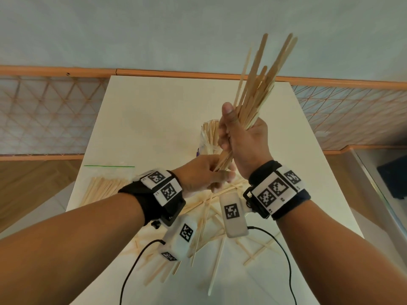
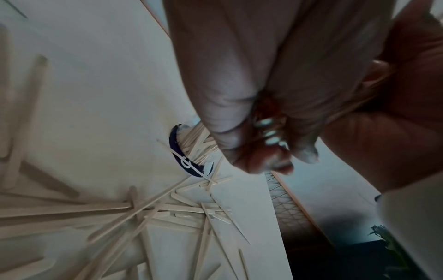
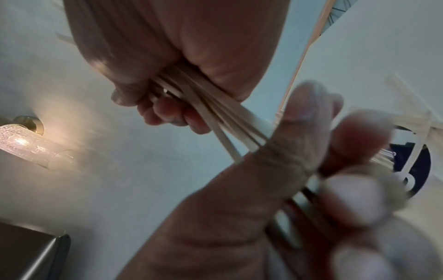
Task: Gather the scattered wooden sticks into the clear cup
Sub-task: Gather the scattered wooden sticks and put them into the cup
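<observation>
Loose sticks [image 1: 211, 219] | white table [image 1: 154, 111] | tiled wall [image 1: 44, 115]

The clear cup [image 1: 208, 137] is largely hidden behind the right hand [image 1: 243, 142] and its bundle of sticks [image 1: 259, 84]; fill level cannot be told. Lower bundle ends are concealed inside the left hand [image 1: 202, 175]. Scattered sticks [image 1: 211, 219] are partly covered by both wrist units. In the right wrist view, the near fingers [image 3: 354, 200] are blurred.
</observation>
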{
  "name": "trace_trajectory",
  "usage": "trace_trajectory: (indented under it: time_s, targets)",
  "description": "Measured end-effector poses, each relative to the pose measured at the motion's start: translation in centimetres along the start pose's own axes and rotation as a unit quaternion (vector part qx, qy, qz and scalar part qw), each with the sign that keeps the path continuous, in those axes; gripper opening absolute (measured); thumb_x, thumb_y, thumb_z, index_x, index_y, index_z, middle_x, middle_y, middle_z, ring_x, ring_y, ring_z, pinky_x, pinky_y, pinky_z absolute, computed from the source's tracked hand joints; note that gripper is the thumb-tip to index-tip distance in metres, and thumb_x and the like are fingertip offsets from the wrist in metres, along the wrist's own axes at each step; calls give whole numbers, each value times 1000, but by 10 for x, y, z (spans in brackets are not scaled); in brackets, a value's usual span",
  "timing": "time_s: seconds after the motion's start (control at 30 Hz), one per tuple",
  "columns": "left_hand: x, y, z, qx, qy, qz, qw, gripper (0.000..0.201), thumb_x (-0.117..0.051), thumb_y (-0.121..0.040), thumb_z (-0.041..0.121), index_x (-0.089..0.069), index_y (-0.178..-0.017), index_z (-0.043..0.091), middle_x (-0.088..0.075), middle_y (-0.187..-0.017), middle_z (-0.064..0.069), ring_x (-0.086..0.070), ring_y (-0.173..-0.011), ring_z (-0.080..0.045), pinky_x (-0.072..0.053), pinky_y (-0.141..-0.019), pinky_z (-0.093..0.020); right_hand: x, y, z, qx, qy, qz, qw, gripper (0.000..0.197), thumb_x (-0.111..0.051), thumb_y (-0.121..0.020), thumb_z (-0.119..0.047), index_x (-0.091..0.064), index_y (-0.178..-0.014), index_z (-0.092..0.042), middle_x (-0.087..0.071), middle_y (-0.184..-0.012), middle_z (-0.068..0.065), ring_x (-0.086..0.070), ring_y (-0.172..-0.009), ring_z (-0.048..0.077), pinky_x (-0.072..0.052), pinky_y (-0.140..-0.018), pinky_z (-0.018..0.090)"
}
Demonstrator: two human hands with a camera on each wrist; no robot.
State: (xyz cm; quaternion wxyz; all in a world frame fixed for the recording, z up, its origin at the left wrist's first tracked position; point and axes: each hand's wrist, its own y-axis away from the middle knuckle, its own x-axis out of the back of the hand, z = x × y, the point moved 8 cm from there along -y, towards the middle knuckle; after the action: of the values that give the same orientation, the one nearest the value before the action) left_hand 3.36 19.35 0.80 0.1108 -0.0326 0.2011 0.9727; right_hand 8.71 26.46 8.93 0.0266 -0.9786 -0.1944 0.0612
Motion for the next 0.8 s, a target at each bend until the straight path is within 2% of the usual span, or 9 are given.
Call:
trace_trajectory:
  time_s: [0.1,0.23,0.3,0.4,0.53,0.6,0.67,0.73,0.8]
  targets:
    - [1,2,8,-6,-22,27,999,21,-55,-93,3,-52,-72,8,-43,-53,2,-33,-47,-9,-33,-44,-15,-4,4,4,0,16,-21,1000,40,-63,-97,-28,-60,-69,0,-56,-55,7,-48,-44,20,-43,-47,29]
    - [1,-2,16,-9,24,29,999,24,-60,-81,-13,-51,-72,8,-44,-59,0,-36,-53,-10,-33,-49,-20,-3,10,16,-36,48,-9,998,47,-72,-90,-30,-53,-56,-4,-47,-44,6,-44,-39,20,-44,-48,29]
    - [0,1,17,5,30,5,1000,32,-66,-76,-13,-53,-96,8,-56,-77,-3,-51,-68,-14,-41,-59,-24,4,8,20,-56,47,9,997,51,-71,-90,-33,-44,-52,-13,-41,-41,-2,-37,-37,16,-38,-45,27]
    - [15,3,14,24,36,-7,999,98,-83,-67,9,-28,-144,30,-48,-135,-10,-54,-118,-23,-50,-92,-41,14,6,24,-64,25,3,998,47,-71,-89,-36,-48,-58,-9,-38,-45,0,-33,-42,17,-34,-45,29]
    - [46,8,61,-98,109,66,987,137,-92,-42,44,-12,-152,26,-42,-148,-10,-55,-124,-26,-44,-103,-49,16,18,53,-124,108,-57,985,33,-70,-90,-31,-61,-63,-15,-48,-48,-5,-42,-41,11,-38,-47,27]
    - [47,11,85,-147,74,118,979,116,-86,-48,52,-32,-145,19,-57,-135,-8,-59,-120,-24,-47,-100,-45,13,27,72,-168,133,-88,973,40,-69,-92,-26,-49,-59,-15,-40,-46,-7,-34,-39,10,-33,-46,26]
    - [42,12,100,-187,-20,180,966,60,-74,-71,55,-57,-115,18,-71,-110,-6,-66,-107,-26,-50,-97,-49,8,31,78,-180,141,-111,967,40,-67,-94,-21,-45,-62,-12,-38,-46,-3,-32,-39,13,-33,-43,25]
    - [33,14,104,-207,-94,222,948,22,-54,-94,40,-58,-96,19,-75,-93,-4,-69,-95,-31,-50,-91,-55,4,30,74,-169,142,-110,969,36,-63,-96,-19,-49,-65,-8,-42,-49,4,-37,-40,16,-39,-42,25]
    - [25,12,99,-215,-167,231,934,16,-42,-100,29,-55,-101,18,-75,-89,1,-68,-92,-27,-49,-89,-52,1,27,70,-162,131,-100,973,35,-56,-97,-10,-50,-63,-6,-46,-48,3,-39,-41,16,-40,-45,26]
